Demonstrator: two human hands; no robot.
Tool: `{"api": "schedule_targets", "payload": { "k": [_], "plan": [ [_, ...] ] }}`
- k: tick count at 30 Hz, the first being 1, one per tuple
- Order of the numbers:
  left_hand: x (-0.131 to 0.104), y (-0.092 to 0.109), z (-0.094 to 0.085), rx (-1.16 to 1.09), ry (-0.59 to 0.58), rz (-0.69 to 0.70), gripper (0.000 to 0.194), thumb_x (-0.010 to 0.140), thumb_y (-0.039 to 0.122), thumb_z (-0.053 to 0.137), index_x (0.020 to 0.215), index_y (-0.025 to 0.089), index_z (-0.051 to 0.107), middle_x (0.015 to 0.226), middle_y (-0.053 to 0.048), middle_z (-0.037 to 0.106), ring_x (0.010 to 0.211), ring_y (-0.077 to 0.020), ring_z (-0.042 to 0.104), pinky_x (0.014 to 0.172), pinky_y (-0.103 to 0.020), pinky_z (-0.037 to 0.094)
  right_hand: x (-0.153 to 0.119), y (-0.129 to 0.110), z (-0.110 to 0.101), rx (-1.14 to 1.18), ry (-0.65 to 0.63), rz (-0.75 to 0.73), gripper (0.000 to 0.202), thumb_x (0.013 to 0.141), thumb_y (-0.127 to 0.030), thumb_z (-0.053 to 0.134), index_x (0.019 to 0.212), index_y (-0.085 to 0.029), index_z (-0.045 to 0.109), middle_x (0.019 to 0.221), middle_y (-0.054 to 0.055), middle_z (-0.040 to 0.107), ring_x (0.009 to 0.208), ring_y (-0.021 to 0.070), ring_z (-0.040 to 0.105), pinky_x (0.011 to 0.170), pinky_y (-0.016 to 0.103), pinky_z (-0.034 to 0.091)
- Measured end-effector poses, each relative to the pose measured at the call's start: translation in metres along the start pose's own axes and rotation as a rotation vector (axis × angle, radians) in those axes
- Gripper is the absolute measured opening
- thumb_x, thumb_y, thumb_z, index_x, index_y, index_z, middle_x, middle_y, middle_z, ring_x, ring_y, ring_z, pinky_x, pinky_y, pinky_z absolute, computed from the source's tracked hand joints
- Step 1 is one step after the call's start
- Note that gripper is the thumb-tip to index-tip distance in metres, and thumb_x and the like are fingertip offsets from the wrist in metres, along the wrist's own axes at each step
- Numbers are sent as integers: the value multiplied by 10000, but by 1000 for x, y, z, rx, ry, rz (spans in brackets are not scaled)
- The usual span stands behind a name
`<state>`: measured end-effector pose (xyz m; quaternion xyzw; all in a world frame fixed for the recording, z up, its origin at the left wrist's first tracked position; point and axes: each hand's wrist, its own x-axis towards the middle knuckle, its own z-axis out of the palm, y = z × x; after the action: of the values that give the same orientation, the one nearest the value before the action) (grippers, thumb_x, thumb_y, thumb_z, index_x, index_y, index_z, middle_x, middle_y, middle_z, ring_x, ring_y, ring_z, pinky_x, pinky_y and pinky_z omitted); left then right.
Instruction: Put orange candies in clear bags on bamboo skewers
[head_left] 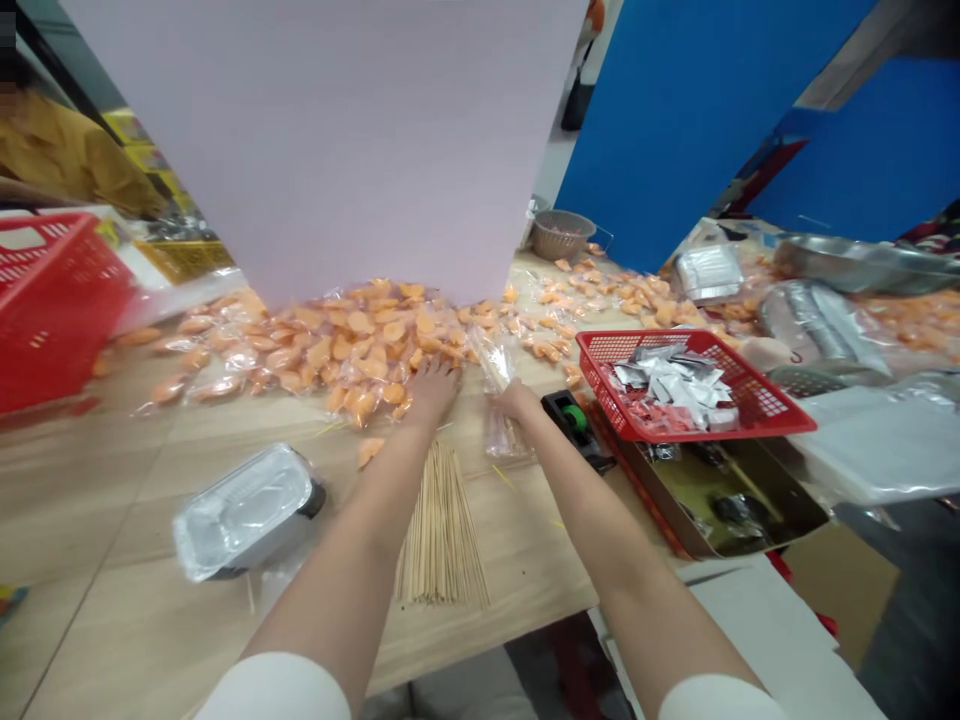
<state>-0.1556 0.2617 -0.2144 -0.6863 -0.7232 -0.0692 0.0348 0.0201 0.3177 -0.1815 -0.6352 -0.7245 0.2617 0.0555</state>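
Note:
My left hand [435, 388] lies at the near edge of a heap of orange pieces in clear wrappers [360, 335], its fingers stretched out over them. Closed around a long clear plastic packet [491, 360], my right hand [517, 400] rests just to the right of the heap. What is inside the packet is too blurred to name. Between my forearms, a fanned bundle of thin wooden skewers [442, 530] lies on the wooden table. A black tape dispenser [566, 415] with a green core stands right of my right hand.
Foil trays [240, 510] stand at left. A red basket of small sachets [694, 385] sits over a box [727, 500] at right. Pale and blue panels rise behind the heap. A red crate [60, 310] and a person in a yellow top [67, 150] are at far left.

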Motion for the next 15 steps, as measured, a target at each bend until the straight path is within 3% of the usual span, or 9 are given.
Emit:
{"api": "schedule_targets", "payload": {
  "k": [4, 7, 10, 15],
  "plan": [
    [6, -9, 1, 17, 35, 20, 419, 948, 307, 415, 1303, 156, 578, 1421, -138, 530, 1430, -305, 301, 1171, -502, 177, -32, 7, -6, 72, 60, -62, 496, 773, -343, 575, 1217, -135, 498, 1088, 152, 678, 990, 278, 656, 773, 320, 489],
    [11, -21, -1, 37, 56, 65, 390, 950, 246, 401, 1284, 188, 594, 1410, -119, 544, 1413, -280, 339, 1164, -488, 206, -65, 23, -10, 314, 149, -248, 441, 753, -320, 526, 1162, -155, 510, 1039, 100, 667, 945, 249, 637, 773, 317, 484],
    [14, -39, -8, 54, 67, 124, 388, 934, 158, 401, 1254, 182, 617, 1392, -131, 560, 1389, -257, 385, 1156, -466, 236, -89, 41, -15, 504, 105, -443, 405, 718, -330, 553, 1091, -174, 540, 988, 67, 652, 929, 237, 611, 795, 333, 478],
    [2, -71, -22, 58, 88, 202, 399, 885, 85, 452, 1211, 214, 642, 1418, -104, 545, 1417, -224, 349, 1170, -463, 219, -99, 39, -32, 419, 61, -520, 390, 736, -301, 540, 1104, -172, 546, 936, 55, 651, 867, 222, 598, 767, 330, 463]
  ]
}}
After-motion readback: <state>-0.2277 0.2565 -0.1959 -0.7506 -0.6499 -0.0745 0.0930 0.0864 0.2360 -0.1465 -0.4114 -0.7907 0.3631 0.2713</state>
